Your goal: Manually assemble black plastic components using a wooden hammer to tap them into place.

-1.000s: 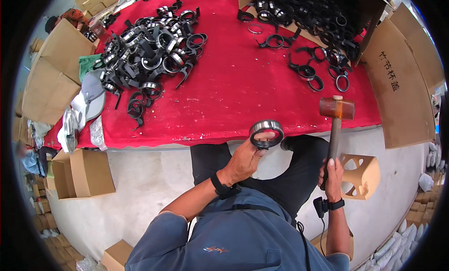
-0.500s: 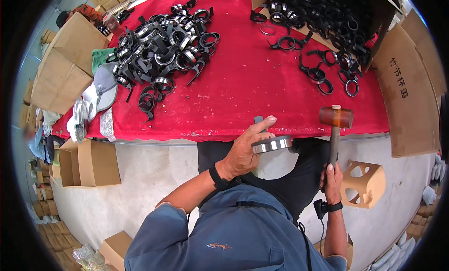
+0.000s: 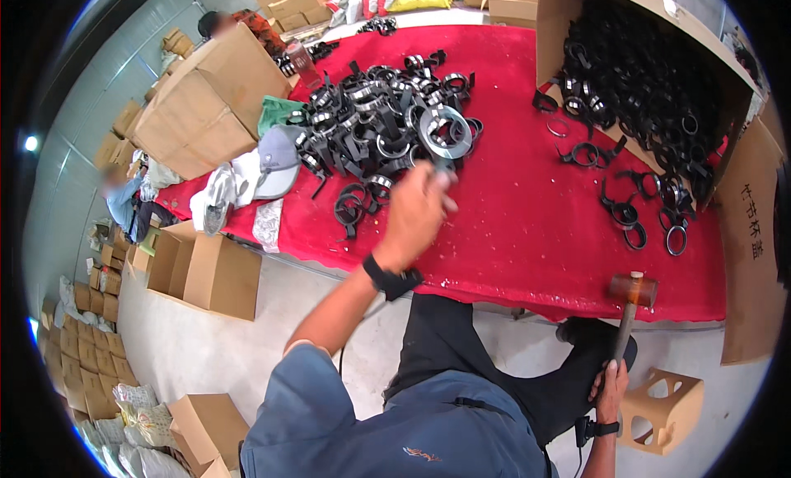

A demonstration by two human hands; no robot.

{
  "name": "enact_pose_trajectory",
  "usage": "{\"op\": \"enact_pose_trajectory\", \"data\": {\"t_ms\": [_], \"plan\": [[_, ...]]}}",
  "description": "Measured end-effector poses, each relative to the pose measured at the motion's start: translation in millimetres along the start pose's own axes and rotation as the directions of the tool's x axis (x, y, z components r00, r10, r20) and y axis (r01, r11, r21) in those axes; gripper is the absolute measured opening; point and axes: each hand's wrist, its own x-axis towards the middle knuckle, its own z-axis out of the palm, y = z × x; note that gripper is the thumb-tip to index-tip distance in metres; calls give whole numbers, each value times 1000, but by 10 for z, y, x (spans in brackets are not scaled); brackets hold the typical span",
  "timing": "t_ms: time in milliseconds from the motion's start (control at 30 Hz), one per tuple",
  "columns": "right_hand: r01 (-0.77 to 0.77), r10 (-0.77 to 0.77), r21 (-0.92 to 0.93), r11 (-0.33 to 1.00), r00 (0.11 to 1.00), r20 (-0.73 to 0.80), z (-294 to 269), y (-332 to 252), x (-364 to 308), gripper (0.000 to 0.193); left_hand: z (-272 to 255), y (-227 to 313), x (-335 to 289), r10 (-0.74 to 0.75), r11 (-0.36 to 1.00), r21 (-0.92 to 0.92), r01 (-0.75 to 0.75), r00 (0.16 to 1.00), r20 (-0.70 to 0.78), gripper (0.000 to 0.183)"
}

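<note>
Reaching toward 12 o'clock with the left grip [image 3: 414,206], out over the red-covered surface [image 3: 527,255], on a bare forearm [image 3: 334,313] slanting up from 7 o'clock, with the back of the hand turned upward and the fingers [image 3: 442,181] loosely bent. Showing right at those blurred fingers, a greyish ring [image 3: 446,152] with a short tab, seen against a heap [image 3: 358,107] of black-and-silver rings at 12 o'clock. Cannot tell whether clasping that tab or free of it. Holding a mallet [image 3: 634,292] in the right grip [image 3: 610,386], closed around the handle at 4 o'clock, low beside the dark trousers [image 3: 527,395], with the brown head raised and leaning toward 1 o'clock. Wearing a black band on each wrist. Bearing writing at 3 o'clock, on a cardboard panel [image 3: 741,305]: a column of dark characters [image 3: 754,221]. Bearing also, at 6 o'clock, a small orange-and-pale stitched motif [image 3: 422,453] on the blue-grey shirt [image 3: 362,433].
</note>
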Motion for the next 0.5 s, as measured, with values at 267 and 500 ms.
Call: {"op": "enact_pose_trajectory", "data": {"t_ms": [267,500], "plan": [[34,-34,19,999,999,3,19,25,-8,45,-899,-275,1728,7,970,229,83,929,-369,53],[14,-12,68,998,1000,-28,64,-14,40,46,264,-310,1361,194,910,394,-131,973,-125,35]]}}
